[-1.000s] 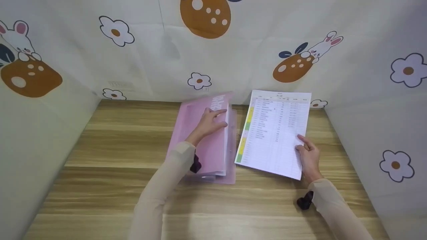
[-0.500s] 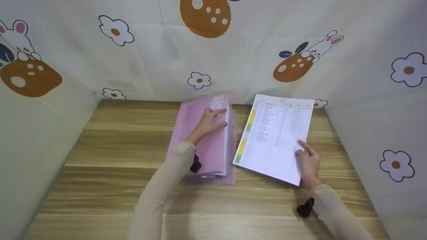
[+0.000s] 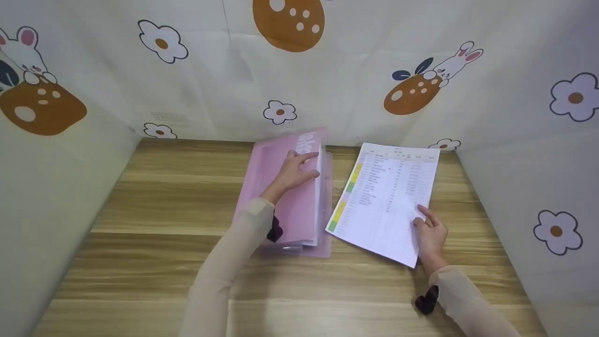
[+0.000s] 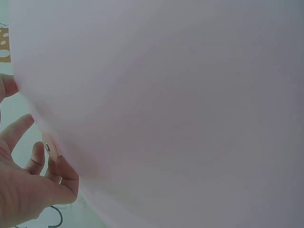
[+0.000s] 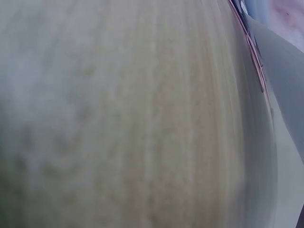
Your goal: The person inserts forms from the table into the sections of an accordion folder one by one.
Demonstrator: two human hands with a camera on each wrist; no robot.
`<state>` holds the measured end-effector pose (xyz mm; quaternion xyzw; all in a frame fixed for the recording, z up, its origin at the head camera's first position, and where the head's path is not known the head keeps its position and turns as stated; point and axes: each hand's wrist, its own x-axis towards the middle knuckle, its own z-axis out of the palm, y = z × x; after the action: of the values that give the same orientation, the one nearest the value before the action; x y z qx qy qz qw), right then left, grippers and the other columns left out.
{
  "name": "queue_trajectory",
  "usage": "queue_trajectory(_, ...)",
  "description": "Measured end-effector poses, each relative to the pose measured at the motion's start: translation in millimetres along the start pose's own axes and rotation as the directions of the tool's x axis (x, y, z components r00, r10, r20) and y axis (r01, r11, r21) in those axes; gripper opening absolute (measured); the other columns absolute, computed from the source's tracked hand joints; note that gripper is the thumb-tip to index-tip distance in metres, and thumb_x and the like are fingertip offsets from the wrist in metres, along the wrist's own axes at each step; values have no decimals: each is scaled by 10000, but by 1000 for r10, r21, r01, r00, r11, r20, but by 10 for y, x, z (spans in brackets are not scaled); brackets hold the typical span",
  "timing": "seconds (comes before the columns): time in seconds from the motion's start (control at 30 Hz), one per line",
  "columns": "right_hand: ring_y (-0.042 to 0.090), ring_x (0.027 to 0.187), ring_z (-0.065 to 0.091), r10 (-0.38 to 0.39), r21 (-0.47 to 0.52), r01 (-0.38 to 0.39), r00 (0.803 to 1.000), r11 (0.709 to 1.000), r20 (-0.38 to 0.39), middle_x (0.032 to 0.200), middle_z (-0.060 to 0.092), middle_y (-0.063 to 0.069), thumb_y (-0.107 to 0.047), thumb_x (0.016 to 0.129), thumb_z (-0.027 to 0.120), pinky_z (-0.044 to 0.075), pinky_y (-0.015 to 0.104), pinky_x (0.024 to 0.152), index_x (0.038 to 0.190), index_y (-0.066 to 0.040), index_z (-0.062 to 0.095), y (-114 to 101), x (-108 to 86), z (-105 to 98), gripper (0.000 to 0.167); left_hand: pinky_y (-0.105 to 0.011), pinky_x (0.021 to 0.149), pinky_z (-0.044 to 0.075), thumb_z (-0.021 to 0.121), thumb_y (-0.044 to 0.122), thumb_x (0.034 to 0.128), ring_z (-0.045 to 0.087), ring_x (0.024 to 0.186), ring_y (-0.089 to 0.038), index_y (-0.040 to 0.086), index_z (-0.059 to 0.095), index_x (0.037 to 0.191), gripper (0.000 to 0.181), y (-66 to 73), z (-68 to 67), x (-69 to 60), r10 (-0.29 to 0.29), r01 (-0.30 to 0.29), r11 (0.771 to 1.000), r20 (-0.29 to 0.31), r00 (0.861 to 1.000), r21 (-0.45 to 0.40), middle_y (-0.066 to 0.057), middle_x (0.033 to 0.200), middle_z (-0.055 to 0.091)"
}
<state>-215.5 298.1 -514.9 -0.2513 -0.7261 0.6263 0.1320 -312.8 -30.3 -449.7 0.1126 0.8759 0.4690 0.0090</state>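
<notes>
A pink folder (image 3: 262,178) with white lettering lies on the table, its cover partly raised and pale sheets showing along the right edge. My left hand (image 3: 292,172) reaches across the cover, with thumb and fingers holding its right edge; the left wrist view shows the fingers (image 4: 66,183) at the rim of the pink cover. To the right, my right hand (image 3: 431,236) pinches the right edge of a printed sheet of paper (image 3: 381,201). This sheet bears a table and yellow and green blocks down its left side. It is tilted, its lower corner towards me.
The wood-grain table (image 3: 154,262) ends at a patterned cloth backdrop (image 3: 210,89) behind and on both sides. A dark wrist camera (image 3: 427,299) sits at the right cuff. Blurred table surface fills most of the right wrist view.
The right hand has drawn the printed sheet down towards me, turning it slightly. The left hand and the pink folder have stayed in place.
</notes>
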Motion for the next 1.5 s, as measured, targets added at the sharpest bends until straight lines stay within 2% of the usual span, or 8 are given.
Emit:
queue_trajectory(0.17, 114, 1173, 324, 22, 22, -22, 1000, 1000, 0, 1322, 398, 78, 17, 804, 499, 296, 261, 927, 1193, -25, 542, 0, -11, -31, 394, -305, 724, 348, 651, 226, 718, 382, 874, -214, 165, 532, 1239, 538, 6, 5, 0, -14, 14, 1000, 5, 1000, -12, -94, 975, 362)
queue_trajectory(0.4, 139, 1049, 382, 36, 32, -35, 999, 999, -20, 1313, 398, 92, 17, 784, 494, 370, 166, 751, 1190, -22, 545, 19, -21, -54, 411, -293, 682, 334, 644, 211, 713, 362, 817, -196, 154, 532, 1237, 539, 13, 5, -4, 27, -27, 999, 7, 1000, 21, -94, 948, 367)
queue_trajectory(0.77, 156, 1117, 333, 27, 68, -27, 1000, 997, 4, 1329, 373, 102, 15, 781, 504, 340, 221, 836, 1175, -2, 550, 64, -29, 42, 397, -300, 687, 336, 644, 231, 711, 371, 831, -201, 164, 525, 1245, 551, 13, -9, 5, 2, -2, 1000, 5, 1000, 23, -97, 956, 365)
queue_trajectory(0.97, 147, 1119, 341, 7, 45, -8, 1000, 999, 19, 1297, 419, 105, 12, 776, 502, 319, 236, 864, 1175, -6, 552, 77, -46, 124, 402, -321, 727, 355, 648, 232, 725, 378, 888, -211, 174, 521, 1248, 542, 23, -15, -12, -16, 16, 1000, 9, 1000, 11, -100, 993, 364)
queue_trajectory(1.17, 157, 1109, 359, -16, -13, 17, 998, 1000, 67, 1267, 454, 106, -9, 785, 500, 301, 250, 876, 1186, -17, 547, 76, -55, 193, 404, -324, 739, 356, 645, 232, 730, 379, 907, -214, 174, 519, 1251, 538, 29, -16, -15, -21, 21, 1000, 10, 1000, 6, -97, 1001, 360)
queue_trajectory(1.37, 148, 1141, 343, -6, -20, 8, 994, 1000, 106, 1276, 446, 100, -3, 779, 494, 282, 279, 915, 1175, -25, 559, 62, -63, 272, 402, -306, 724, 350, 635, 225, 732, 383, 896, -215, 168, 527, 1243, 525, 24, -15, -16, -11, 11, 1000, 5, 1000, 10, -86, 966, 362)
queue_trajectory(1.5, 155, 1138, 341, 4, -28, -1, 993, 1000, 120, 1286, 433, 102, -9, 777, 503, 294, 278, 897, 1178, -33, 559, 43, -62, 305, 406, -304, 726, 349, 640, 224, 728, 385, 893, -212, 164, 527, 1243, 530, 25, -12, -20, -6, 6, 1000, 2, 1000, 16, -87, 961, 362)
